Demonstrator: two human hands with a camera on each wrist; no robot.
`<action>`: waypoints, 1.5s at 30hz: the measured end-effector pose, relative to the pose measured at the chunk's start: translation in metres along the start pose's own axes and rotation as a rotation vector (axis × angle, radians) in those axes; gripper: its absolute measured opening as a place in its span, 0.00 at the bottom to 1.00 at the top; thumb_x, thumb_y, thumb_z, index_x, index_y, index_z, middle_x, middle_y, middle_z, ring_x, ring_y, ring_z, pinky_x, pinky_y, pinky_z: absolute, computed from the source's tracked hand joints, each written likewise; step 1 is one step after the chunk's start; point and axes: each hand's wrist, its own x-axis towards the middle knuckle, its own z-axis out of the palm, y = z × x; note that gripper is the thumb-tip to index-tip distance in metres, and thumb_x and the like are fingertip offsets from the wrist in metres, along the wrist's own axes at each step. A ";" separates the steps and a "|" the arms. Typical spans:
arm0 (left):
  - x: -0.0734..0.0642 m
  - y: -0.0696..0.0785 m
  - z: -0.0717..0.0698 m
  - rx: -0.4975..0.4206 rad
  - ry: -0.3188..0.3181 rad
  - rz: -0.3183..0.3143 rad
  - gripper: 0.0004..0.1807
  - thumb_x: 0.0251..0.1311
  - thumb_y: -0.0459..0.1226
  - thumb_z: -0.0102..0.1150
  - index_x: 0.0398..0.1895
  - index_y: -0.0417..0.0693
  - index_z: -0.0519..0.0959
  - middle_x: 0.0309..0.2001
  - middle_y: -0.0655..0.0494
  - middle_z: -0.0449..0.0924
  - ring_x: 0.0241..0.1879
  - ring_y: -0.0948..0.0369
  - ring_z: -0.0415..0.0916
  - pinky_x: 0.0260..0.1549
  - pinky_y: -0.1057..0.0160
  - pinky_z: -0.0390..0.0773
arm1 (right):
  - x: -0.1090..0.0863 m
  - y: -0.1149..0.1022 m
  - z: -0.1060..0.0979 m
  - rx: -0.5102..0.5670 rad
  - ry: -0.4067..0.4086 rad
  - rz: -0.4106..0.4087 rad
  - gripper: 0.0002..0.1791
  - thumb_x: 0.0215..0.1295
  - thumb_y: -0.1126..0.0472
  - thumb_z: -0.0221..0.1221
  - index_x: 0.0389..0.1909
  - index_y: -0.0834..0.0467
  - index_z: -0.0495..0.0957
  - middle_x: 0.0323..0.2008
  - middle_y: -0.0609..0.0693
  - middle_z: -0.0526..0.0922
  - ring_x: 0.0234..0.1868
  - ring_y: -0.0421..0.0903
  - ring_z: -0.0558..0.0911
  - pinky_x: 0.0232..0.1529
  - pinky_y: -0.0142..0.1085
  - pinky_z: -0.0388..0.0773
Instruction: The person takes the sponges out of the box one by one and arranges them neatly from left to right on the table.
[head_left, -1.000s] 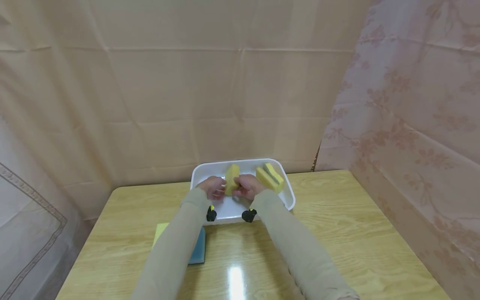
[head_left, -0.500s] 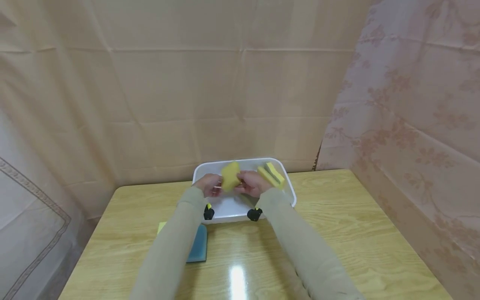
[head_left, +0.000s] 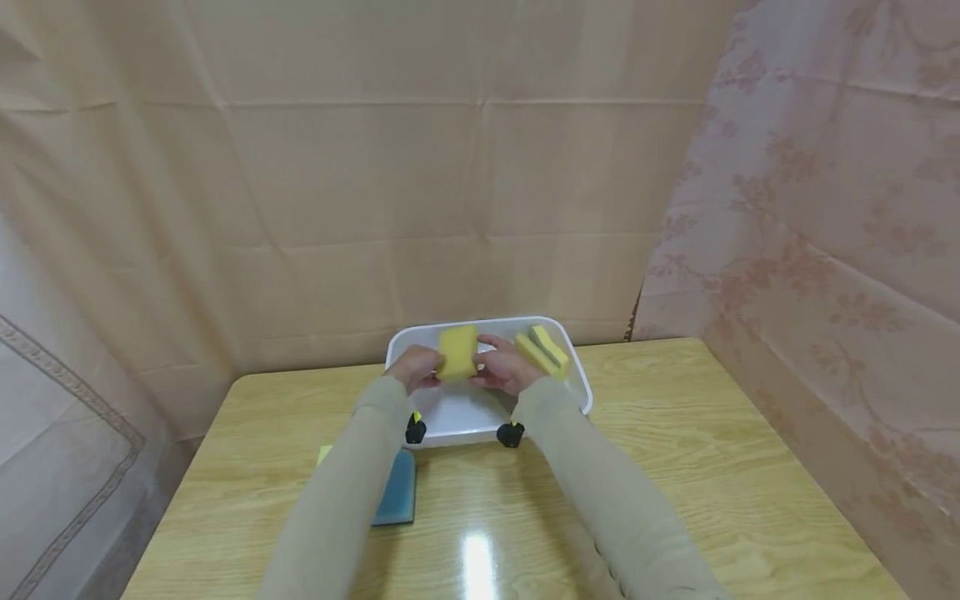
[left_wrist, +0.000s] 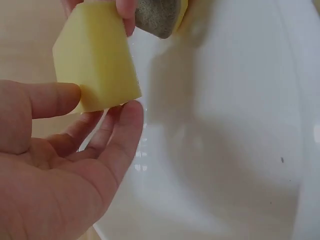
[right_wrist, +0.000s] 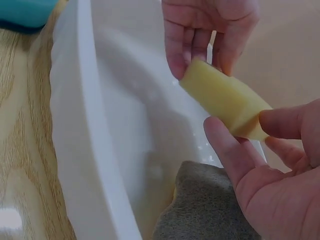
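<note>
Between my two hands is a yellow sponge (head_left: 458,352), raised above a white tray (head_left: 465,421). My left hand (head_left: 415,367) pinches its left end; in the left wrist view the thumb lies on the yellow foam (left_wrist: 100,60) and the other fingers are under its edge. From the other side my right hand (head_left: 504,367) pinches the opposite end, thumb and fingertips on the foam (right_wrist: 220,97) in the right wrist view. Beside the right hand, yellow sponges (head_left: 555,354) with a grey layer lean in the tray's right part; their grey scouring side (right_wrist: 205,205) shows close below that hand.
The tray stands at the back of a wooden table (head_left: 675,467), near a beige curtain (head_left: 480,208). A blue flat piece (head_left: 397,492) lies in front of the tray, partly under the left sleeve (head_left: 337,492). A yellow corner (head_left: 323,452) shows past that sleeve.
The sponge has been lifted and turned from edge-on, so its broad yellow face now points to the head camera. My hands have spread slightly apart, both still holding it.
</note>
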 end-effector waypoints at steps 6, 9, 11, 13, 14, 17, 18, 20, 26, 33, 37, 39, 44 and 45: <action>0.000 -0.003 -0.003 0.028 0.035 0.052 0.12 0.61 0.28 0.48 0.46 0.29 0.74 0.43 0.45 0.75 0.41 0.53 0.79 0.47 0.56 0.84 | -0.005 0.000 -0.001 -0.118 0.007 -0.046 0.32 0.71 0.72 0.53 0.75 0.63 0.61 0.48 0.63 0.79 0.38 0.52 0.82 0.45 0.42 0.85; 0.000 -0.003 -0.004 0.034 0.018 0.058 0.19 0.67 0.30 0.48 0.58 0.26 0.72 0.45 0.43 0.76 0.42 0.52 0.80 0.48 0.54 0.84 | -0.006 -0.001 0.000 -0.157 0.019 -0.061 0.30 0.71 0.71 0.53 0.73 0.66 0.62 0.52 0.66 0.80 0.40 0.53 0.83 0.54 0.48 0.82; 0.000 -0.003 -0.004 0.034 0.010 0.054 0.23 0.69 0.31 0.48 0.63 0.26 0.69 0.48 0.40 0.76 0.44 0.49 0.81 0.49 0.54 0.84 | -0.007 -0.002 0.001 -0.183 0.028 -0.071 0.29 0.71 0.71 0.54 0.72 0.67 0.63 0.53 0.65 0.80 0.40 0.52 0.82 0.58 0.51 0.79; -0.001 -0.002 -0.004 0.029 0.011 0.048 0.25 0.71 0.32 0.48 0.67 0.26 0.67 0.53 0.36 0.76 0.48 0.47 0.81 0.49 0.54 0.84 | -0.007 -0.002 0.001 -0.196 0.037 -0.073 0.29 0.70 0.71 0.54 0.71 0.67 0.65 0.49 0.63 0.80 0.39 0.51 0.80 0.59 0.51 0.78; -0.002 -0.002 -0.004 0.029 0.010 0.047 0.25 0.72 0.32 0.48 0.68 0.26 0.66 0.55 0.35 0.76 0.50 0.45 0.81 0.49 0.54 0.84 | -0.007 -0.003 0.001 -0.209 0.046 -0.077 0.28 0.70 0.71 0.55 0.71 0.67 0.66 0.47 0.61 0.81 0.37 0.50 0.79 0.58 0.50 0.79; -0.006 0.001 -0.002 0.047 0.011 0.052 0.26 0.73 0.34 0.49 0.69 0.27 0.65 0.60 0.33 0.74 0.55 0.42 0.79 0.49 0.55 0.84 | -0.006 -0.004 0.000 -0.228 0.079 -0.084 0.28 0.69 0.71 0.55 0.70 0.66 0.68 0.43 0.57 0.81 0.35 0.48 0.78 0.53 0.46 0.81; -0.007 0.003 -0.001 0.055 0.013 0.059 0.26 0.73 0.34 0.49 0.69 0.28 0.65 0.61 0.33 0.73 0.55 0.42 0.79 0.49 0.56 0.84 | -0.006 -0.004 0.000 -0.230 0.090 -0.087 0.28 0.69 0.71 0.56 0.70 0.66 0.68 0.42 0.57 0.81 0.35 0.47 0.78 0.51 0.45 0.81; -0.009 0.005 0.000 0.078 0.015 0.073 0.26 0.74 0.35 0.50 0.69 0.29 0.65 0.62 0.33 0.73 0.56 0.41 0.79 0.49 0.56 0.84 | -0.007 -0.005 -0.001 -0.237 0.108 -0.098 0.28 0.69 0.71 0.56 0.70 0.66 0.68 0.43 0.57 0.82 0.35 0.48 0.78 0.49 0.44 0.81; -0.013 0.008 0.001 0.094 0.033 0.094 0.25 0.74 0.37 0.51 0.69 0.31 0.67 0.61 0.34 0.74 0.54 0.42 0.79 0.50 0.55 0.83 | -0.011 -0.008 0.000 -0.228 0.115 -0.138 0.32 0.67 0.74 0.56 0.72 0.63 0.66 0.45 0.60 0.82 0.34 0.50 0.79 0.53 0.51 0.79; -0.019 0.002 -0.003 0.078 0.049 0.118 0.24 0.74 0.36 0.52 0.67 0.30 0.68 0.59 0.34 0.76 0.50 0.44 0.81 0.45 0.58 0.85 | -0.018 -0.005 0.004 -0.197 0.090 -0.139 0.31 0.68 0.75 0.53 0.72 0.62 0.65 0.49 0.62 0.81 0.35 0.49 0.81 0.55 0.52 0.80; -0.024 0.000 -0.006 0.047 0.049 0.124 0.24 0.73 0.36 0.53 0.67 0.30 0.69 0.58 0.35 0.76 0.46 0.48 0.82 0.43 0.59 0.85 | -0.021 -0.004 0.005 -0.197 0.092 -0.158 0.29 0.69 0.73 0.53 0.71 0.62 0.67 0.47 0.61 0.81 0.34 0.49 0.80 0.55 0.52 0.80; -0.027 0.000 -0.006 0.034 0.042 0.125 0.24 0.73 0.37 0.54 0.66 0.31 0.69 0.57 0.35 0.77 0.44 0.50 0.82 0.44 0.59 0.85 | -0.022 -0.003 0.004 -0.198 0.092 -0.167 0.29 0.68 0.73 0.53 0.71 0.63 0.67 0.46 0.60 0.81 0.33 0.49 0.79 0.53 0.51 0.82; -0.034 -0.001 -0.011 0.002 0.041 0.133 0.22 0.74 0.37 0.54 0.64 0.33 0.71 0.53 0.39 0.79 0.39 0.53 0.81 0.43 0.59 0.85 | -0.023 -0.002 0.003 -0.202 0.063 -0.184 0.28 0.68 0.72 0.53 0.70 0.63 0.68 0.44 0.59 0.79 0.33 0.47 0.79 0.44 0.42 0.85; -0.036 -0.002 -0.012 -0.005 0.041 0.140 0.21 0.75 0.37 0.53 0.64 0.33 0.72 0.52 0.39 0.79 0.38 0.54 0.81 0.43 0.59 0.85 | -0.024 -0.002 0.003 -0.206 0.055 -0.191 0.28 0.69 0.72 0.53 0.70 0.63 0.68 0.44 0.59 0.79 0.33 0.48 0.79 0.42 0.41 0.86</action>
